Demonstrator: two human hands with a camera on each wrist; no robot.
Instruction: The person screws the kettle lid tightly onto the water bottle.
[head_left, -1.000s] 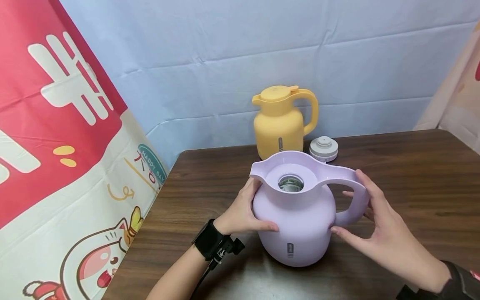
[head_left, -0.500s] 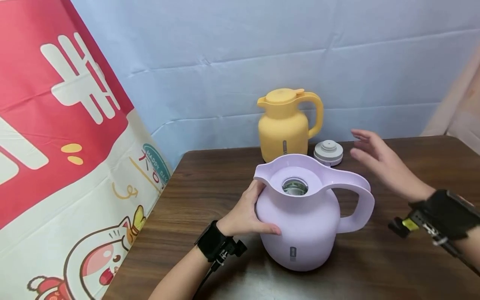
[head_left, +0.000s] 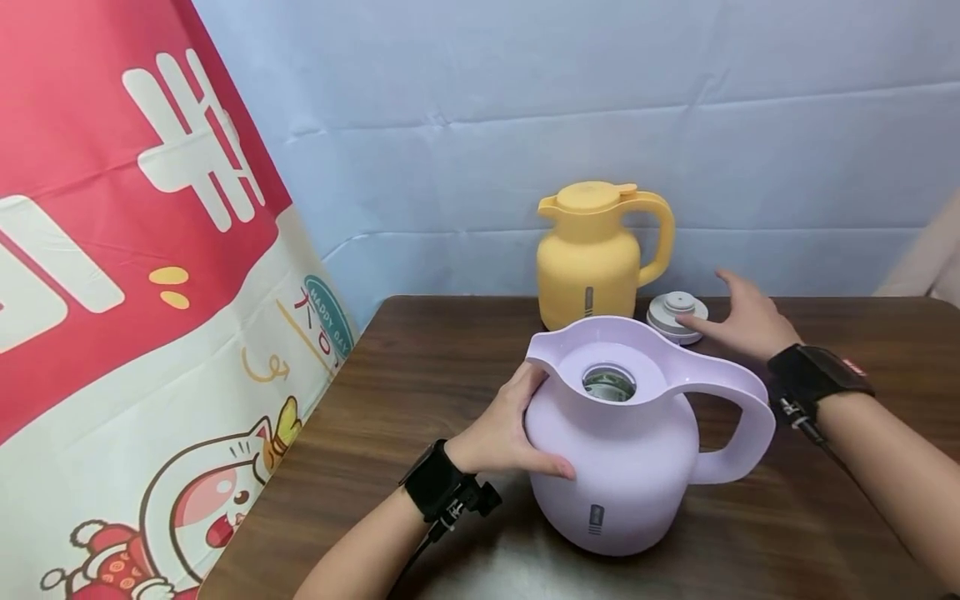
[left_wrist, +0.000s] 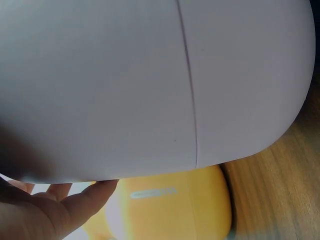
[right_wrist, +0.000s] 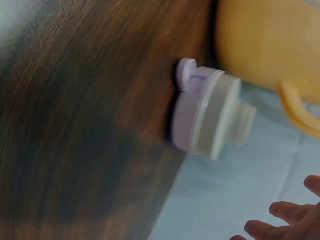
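Note:
A lilac thermal jug (head_left: 615, 467) stands upright on the table, its round mouth uncovered and its handle to the right. My left hand (head_left: 510, 425) holds the jug's left side, thumb across the front and fingers behind, mostly hidden. In the left wrist view the jug's body (left_wrist: 125, 90) fills most of the picture. My right hand (head_left: 746, 321) is spread just right of a jug lid (head_left: 662, 318), thumb overlapping it in the head view; whether they touch is unclear. The right wrist view shows the lid (right_wrist: 210, 112) upside down, lilac tab below, with the fingers apart from it.
A yellow thermal jug (head_left: 588, 271) with its lid on stands at the table's back edge, left of the lid. The dark wood table (head_left: 450, 350) meets a pale blue cloth (head_left: 480, 167) behind. A printed cloth (head_left: 217, 350) hangs at the left.
My right hand has let go of the lilac jug's handle and moved up and back to the lid. My left hand keeps its hold. The view has shifted slightly.

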